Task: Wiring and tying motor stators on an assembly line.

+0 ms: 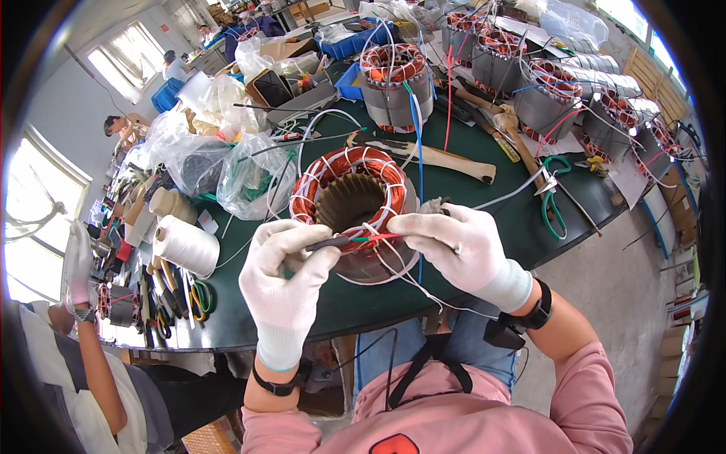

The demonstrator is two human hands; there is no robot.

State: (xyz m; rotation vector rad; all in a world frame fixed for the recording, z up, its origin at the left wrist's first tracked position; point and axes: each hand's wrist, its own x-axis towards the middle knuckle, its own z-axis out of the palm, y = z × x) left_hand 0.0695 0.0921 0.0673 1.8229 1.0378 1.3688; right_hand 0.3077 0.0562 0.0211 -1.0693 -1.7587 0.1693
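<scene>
A motor stator (349,198) stands upright on the green table before me, its copper windings laced with white cord. Both my hands wear white knit gloves and meet at its near rim. My left hand (284,276) is closed, thumb and fingers pinching a black sleeve (328,244). From that sleeve, red and green leads run across to my right hand (463,246), whose fingertips are pinched on the red lead (384,237). White cord ends (412,286) dangle below, over the stator's near side. The fingers partly hide where the leads join.
A white thread spool (187,247) and several scissors and tools lie at left. A wooden-handled hammer (435,157) and green-handled scissors (554,198) lie at right. More stators (395,87) stand behind, beside plastic bags (253,178). A co-worker's gloved hand (77,261) is at far left.
</scene>
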